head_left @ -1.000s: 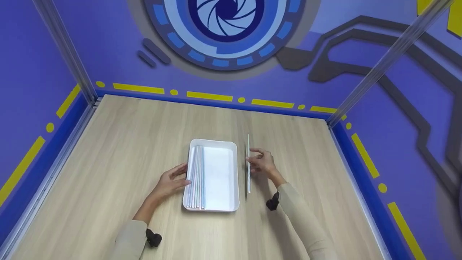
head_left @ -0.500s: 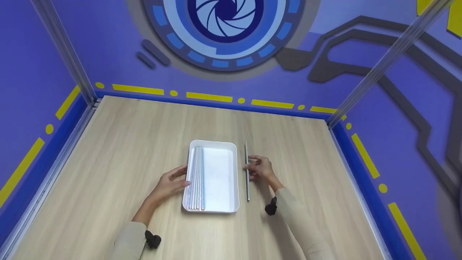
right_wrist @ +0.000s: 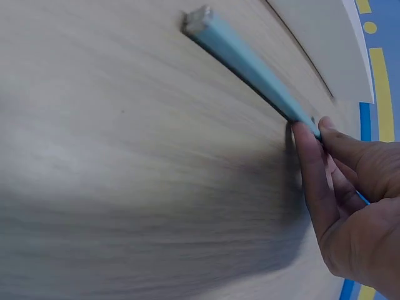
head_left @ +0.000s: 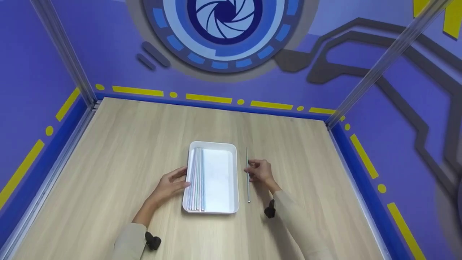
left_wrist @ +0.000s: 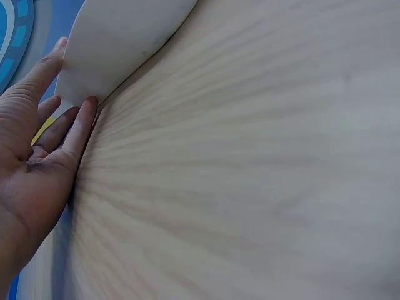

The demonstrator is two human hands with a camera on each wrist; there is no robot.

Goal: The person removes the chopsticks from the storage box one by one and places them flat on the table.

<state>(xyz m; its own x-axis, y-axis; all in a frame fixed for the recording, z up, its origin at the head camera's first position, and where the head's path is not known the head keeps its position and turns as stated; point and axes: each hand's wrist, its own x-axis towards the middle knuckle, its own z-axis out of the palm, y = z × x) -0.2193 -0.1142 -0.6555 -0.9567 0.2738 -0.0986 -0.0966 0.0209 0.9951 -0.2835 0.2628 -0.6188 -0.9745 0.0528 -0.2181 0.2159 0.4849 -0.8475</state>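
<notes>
Just right of the tray, my right hand (head_left: 260,171) pinches a thin straight stick (head_left: 248,189) between thumb and fingertips. In the right wrist view the stick (right_wrist: 250,65) looks pale blue-green with a greyish end. It lies along the tray's long side, on or barely above the table; I cannot tell which. My left hand (head_left: 170,183) touches the left side of the white tray (head_left: 235,180) with its fingers and thumb extended. The left wrist view shows those fingers (left_wrist: 78,128) against the tray's outer wall (left_wrist: 119,50). Inside, several similar sticks (head_left: 196,178) lie side by side along the left.
A wood-grain table (head_left: 144,137) carries the tray. Blue printed panels (head_left: 216,83) close it in at the back and sides, with metal posts (head_left: 68,54) at the back corners. A dark camera (head_left: 270,209) sits on the right wrist.
My right hand has moved toward the near side and down with the stick, whose gap from its shadow has closed. The left hand and the tray have stayed in place.
</notes>
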